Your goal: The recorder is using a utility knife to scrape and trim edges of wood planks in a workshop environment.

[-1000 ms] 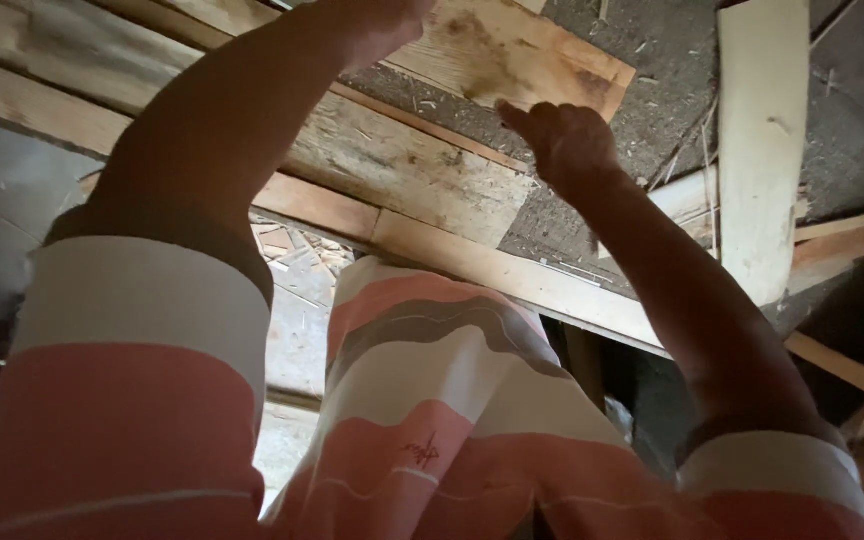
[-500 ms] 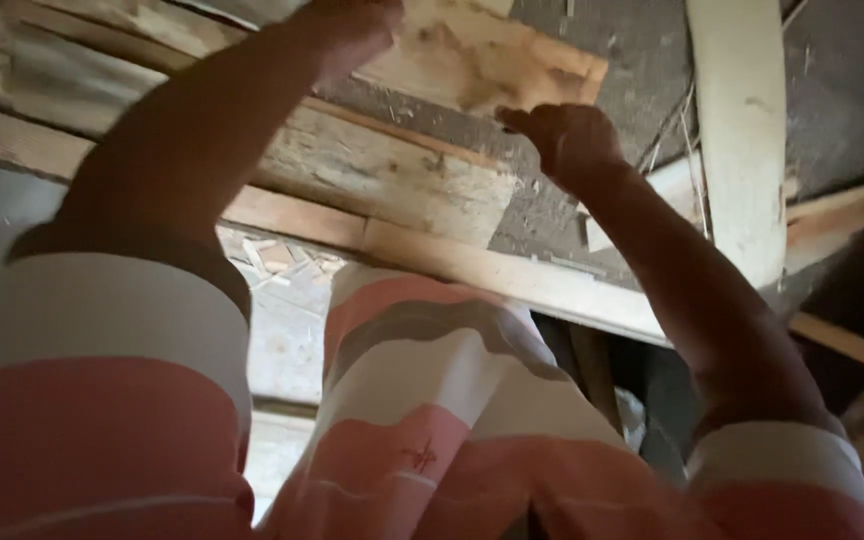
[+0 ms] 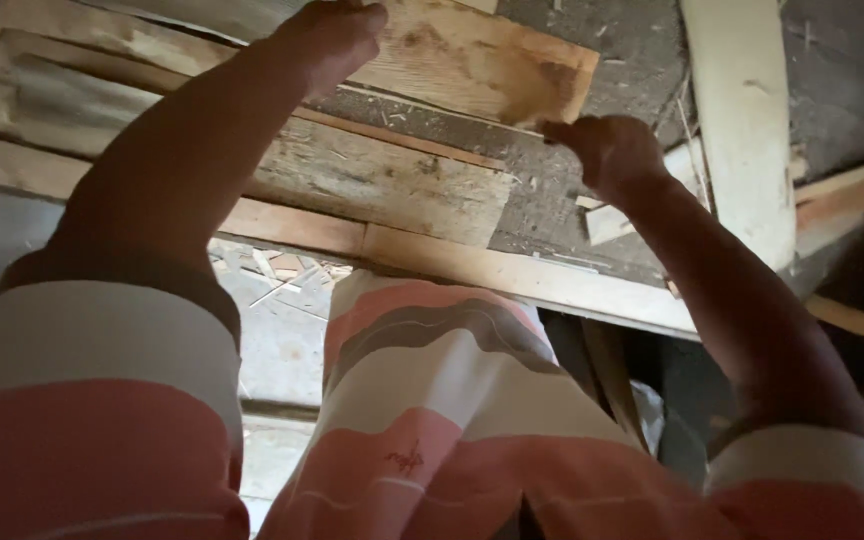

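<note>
- Gripping the scene from above, the left hand [image 3: 327,35] was clamped on the near long edge of a pale plywood board [image 3: 472,62], fingers curled over the wood close to its left end.
- Right hand [image 3: 604,150] was up at the board's right-hand corner, fingers bunched into a loose fist, thumb and fingertips pinching that corner; whether the pinch was firm could not be told.
- The plywood board sat tilted, stretched between the two hands, its far part running off the top edge of the view, a dark stain near the right corner.
- Just below it lay a weathered grey plank [image 3: 372,180], broad and rough, on the rough grey floor [image 3: 592,230].
- Under that plank ran a long light timber beam [image 3: 512,275], slanting down to the right, resting against the grey plank's lower edge.
- Over on the right, a pale narrow board [image 3: 742,120] stood almost upright in the view, well apart from the left hand, near the right one.
- Wood splinters [image 3: 272,270] were scattered on the floor beside the left forearm.
- Striped pink, white and grey sleeves [image 3: 102,400] filled the bottom edge.
</note>
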